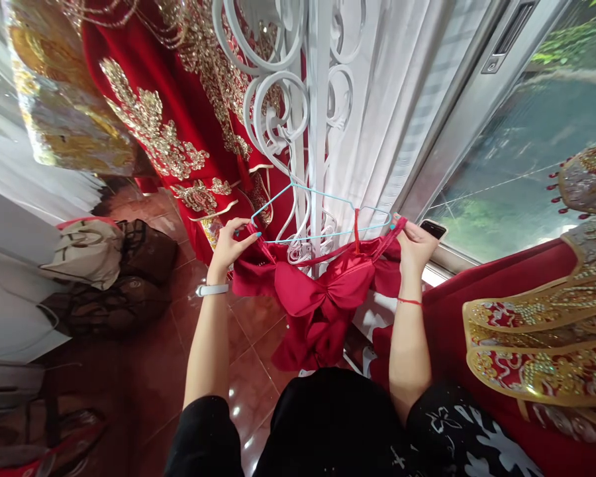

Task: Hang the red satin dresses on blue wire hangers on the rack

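Note:
A red satin dress [322, 291] with thin straps and a big bow hangs on a light blue wire hanger [322, 209]. The hanger's hook sits among the scrolls of a white metal stand [312, 99]. My left hand [231, 245] pinches the dress's left strap at the hanger's left end. At the hanger's right end my right hand [414, 245] is closed on the right strap, and a dark phone [433, 229] shows just behind its fingers. A white band circles my left wrist and a red string my right.
Red garments with gold embroidery hang at the upper left [169, 112] and lie at the right [536, 331]. White curtain [392, 112] and a window frame [477, 99] stand behind the stand. Bags [114, 265] sit on the red tiled floor [248, 384] at left.

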The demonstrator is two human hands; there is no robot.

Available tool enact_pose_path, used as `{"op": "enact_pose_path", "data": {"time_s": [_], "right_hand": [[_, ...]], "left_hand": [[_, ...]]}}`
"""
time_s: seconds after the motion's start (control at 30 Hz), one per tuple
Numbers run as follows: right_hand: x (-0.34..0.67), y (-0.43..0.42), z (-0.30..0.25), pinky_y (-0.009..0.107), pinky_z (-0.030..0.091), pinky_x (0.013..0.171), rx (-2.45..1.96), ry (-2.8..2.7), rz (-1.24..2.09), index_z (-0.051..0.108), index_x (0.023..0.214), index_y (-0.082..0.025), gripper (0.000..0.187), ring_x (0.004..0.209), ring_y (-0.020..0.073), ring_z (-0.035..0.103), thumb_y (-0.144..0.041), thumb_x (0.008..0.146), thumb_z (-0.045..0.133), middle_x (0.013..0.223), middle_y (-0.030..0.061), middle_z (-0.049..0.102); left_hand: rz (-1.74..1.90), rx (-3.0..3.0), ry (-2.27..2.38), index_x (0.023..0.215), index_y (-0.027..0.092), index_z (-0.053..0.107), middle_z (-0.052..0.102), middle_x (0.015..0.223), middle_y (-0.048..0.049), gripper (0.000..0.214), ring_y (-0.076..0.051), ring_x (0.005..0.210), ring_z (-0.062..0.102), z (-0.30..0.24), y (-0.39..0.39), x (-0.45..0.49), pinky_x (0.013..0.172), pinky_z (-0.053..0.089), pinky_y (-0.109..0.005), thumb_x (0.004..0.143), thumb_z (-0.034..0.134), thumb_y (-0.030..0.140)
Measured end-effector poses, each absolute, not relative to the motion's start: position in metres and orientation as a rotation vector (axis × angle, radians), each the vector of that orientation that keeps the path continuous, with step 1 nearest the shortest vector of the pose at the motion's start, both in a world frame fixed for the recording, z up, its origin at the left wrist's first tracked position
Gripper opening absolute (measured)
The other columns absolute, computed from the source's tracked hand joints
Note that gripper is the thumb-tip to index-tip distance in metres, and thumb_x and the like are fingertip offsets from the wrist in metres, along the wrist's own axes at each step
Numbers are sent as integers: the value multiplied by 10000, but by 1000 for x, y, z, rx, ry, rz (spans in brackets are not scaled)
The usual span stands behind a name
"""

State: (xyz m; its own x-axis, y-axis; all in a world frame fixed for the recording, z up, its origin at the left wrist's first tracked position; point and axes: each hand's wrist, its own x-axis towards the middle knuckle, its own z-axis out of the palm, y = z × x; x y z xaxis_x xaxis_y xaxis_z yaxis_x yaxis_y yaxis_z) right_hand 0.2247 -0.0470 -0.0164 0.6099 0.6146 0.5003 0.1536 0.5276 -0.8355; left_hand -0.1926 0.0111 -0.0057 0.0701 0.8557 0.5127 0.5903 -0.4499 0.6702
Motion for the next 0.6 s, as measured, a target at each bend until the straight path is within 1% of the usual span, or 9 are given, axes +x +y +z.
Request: {"op": "enact_pose_path", "data": {"time_s": [0.1, 0.2, 0.3, 0.37, 0.43, 0.5, 0.57, 0.6], "right_hand": [[224, -32, 12, 468, 618, 996, -1013, -1068, 374, 833, 912, -162, 272, 993, 284, 786, -344, 711, 851, 955, 70, 829], [218, -19, 35, 453, 628, 955, -1018, -1269, 474, 839, 878, -162, 216, 953, 281, 788, -300, 712, 843, 881, 49, 827], [211, -12, 50, 433, 631, 902, -1031, -1427, 542, 836, 827, -158, 163, 919, 283, 782, -282, 722, 826, 794, 40, 810], [207, -11, 54, 412, 624, 873, -1053, -1495, 534, 827, 797, -160, 131, 891, 274, 775, -273, 734, 806, 773, 41, 799], [207, -10, 56, 390, 609, 859, -1084, -1563, 482, 810, 796, -167, 105, 856, 250, 759, -250, 739, 782, 797, 42, 793], [210, -10, 55, 384, 589, 875, -1124, -1670, 419, 791, 838, -180, 114, 830, 222, 733, -218, 737, 754, 853, 38, 783], [213, -12, 53, 416, 559, 946, -1161, -1803, 359, 767, 932, -196, 203, 879, 222, 709, -183, 734, 720, 943, 37, 766], [212, -14, 51, 448, 533, 1003, -1175, -1841, 317, 751, 999, -205, 274, 950, 236, 698, -162, 733, 699, 1013, 43, 755]], "left_hand": [[1323, 2061, 1439, 1022, 216, 682, 715, 1039, -76, 418, -242, 992, 640, -7, 11, -193, 995, 509, -426, 748, 708, 531], [1340, 2027, 1443, 1028, 219, 680, 724, 1064, -79, 423, -246, 996, 647, -8, 9, -190, 983, 520, -425, 728, 722, 514], [1344, 1991, 1486, 1023, 224, 671, 724, 1082, -78, 398, -247, 1002, 652, -10, 6, -188, 980, 526, -424, 727, 730, 483], [1353, 1984, 1505, 1028, 222, 664, 716, 1096, -79, 389, -244, 1020, 649, -12, 4, -187, 987, 522, -419, 735, 729, 470], [1375, 1994, 1501, 1036, 215, 656, 704, 1101, -83, 383, -238, 1019, 642, -13, 1, -187, 992, 515, -414, 750, 719, 463], [1389, 2012, 1510, 1041, 214, 648, 694, 1080, -79, 366, -231, 1004, 634, -14, 0, -187, 995, 507, -411, 766, 710, 447], [1400, 2027, 1552, 1047, 220, 644, 685, 1049, -67, 341, -229, 993, 628, -15, -1, -186, 1005, 494, -415, 777, 710, 416], [1403, 2036, 1580, 1053, 224, 643, 681, 1040, -62, 333, -230, 993, 626, -15, -2, -186, 1012, 487, -419, 779, 714, 399]]}}
